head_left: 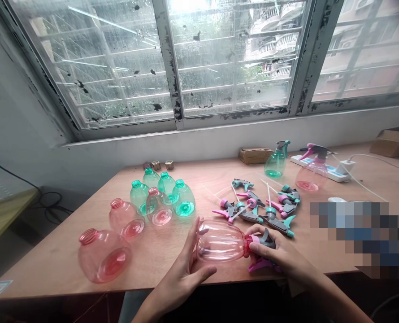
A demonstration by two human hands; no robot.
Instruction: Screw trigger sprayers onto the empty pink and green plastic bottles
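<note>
A clear pink spray bottle lies on its side in the air above the table's front edge, its neck pointing right. My left hand cups its base, the fingers partly hidden behind the plastic and the thumb below. At the neck, my right hand grips a grey and pink trigger sprayer by its collar, which sits against the bottle's mouth. How far the collar is threaded I cannot tell. Just beyond my hands lies a pile of loose trigger sprayers in pink, teal and grey, some with dip tubes showing.
Open green bottles and pink bottles stand on the left of the table. At the back are a green spray bottle and a pink one with sprayers fitted, a power strip and a cardboard box.
</note>
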